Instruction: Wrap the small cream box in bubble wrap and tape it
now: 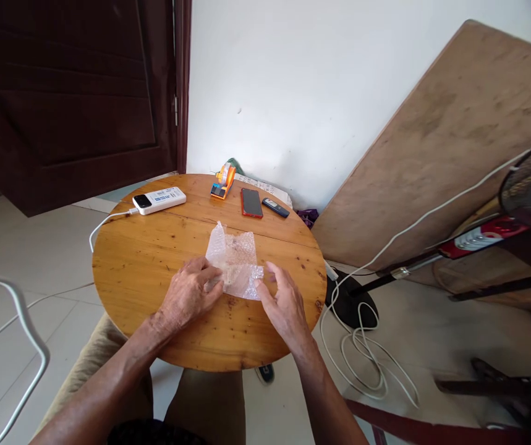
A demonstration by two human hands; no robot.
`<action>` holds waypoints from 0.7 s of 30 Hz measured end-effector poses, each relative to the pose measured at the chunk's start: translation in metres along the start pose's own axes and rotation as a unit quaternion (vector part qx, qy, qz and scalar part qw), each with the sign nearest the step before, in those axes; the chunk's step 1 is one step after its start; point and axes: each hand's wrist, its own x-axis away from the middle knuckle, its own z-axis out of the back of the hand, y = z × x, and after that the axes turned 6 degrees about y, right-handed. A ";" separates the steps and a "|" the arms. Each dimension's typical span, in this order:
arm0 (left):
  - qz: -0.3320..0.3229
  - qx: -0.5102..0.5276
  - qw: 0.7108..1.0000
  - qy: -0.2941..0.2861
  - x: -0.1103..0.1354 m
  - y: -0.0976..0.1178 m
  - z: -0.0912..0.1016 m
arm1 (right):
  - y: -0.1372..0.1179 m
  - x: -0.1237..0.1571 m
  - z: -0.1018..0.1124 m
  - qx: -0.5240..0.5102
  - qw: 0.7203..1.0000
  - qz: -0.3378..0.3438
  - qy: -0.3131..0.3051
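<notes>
A sheet of clear bubble wrap (pixel 242 250) lies on the round wooden table in front of me, its near part folded over and its far left corner standing up. My left hand (pixel 191 287) is at the left edge of the wrap, with fingers curled and the thumb and forefinger close together on it. Over at the right edge is my right hand (pixel 285 301), thumb and fingers apart; the thumb tip touches the folded part. Whether anything lies inside the fold, I cannot tell.
Along the far side of the wooden table (pixel 154 247) are a white power bank (pixel 165 199) with a cable, an orange tape dispenser (pixel 223 181), a red-edged phone (pixel 251 203) and a small dark device (pixel 275 207). A fan's base (pixel 351 303) and looped white cable stand right.
</notes>
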 end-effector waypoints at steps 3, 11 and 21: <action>-0.051 -0.015 0.997 0.056 0.003 -0.005 -0.007 | 0.002 0.000 -0.002 -0.003 0.996 -0.067 -0.067; -0.096 0.003 0.990 0.107 0.008 -0.013 -0.018 | -0.022 -0.013 -0.018 0.012 0.986 -0.138 -0.094; -0.102 0.007 0.988 0.118 0.008 -0.013 -0.022 | -0.014 -0.014 -0.044 -0.022 0.992 -0.114 -0.043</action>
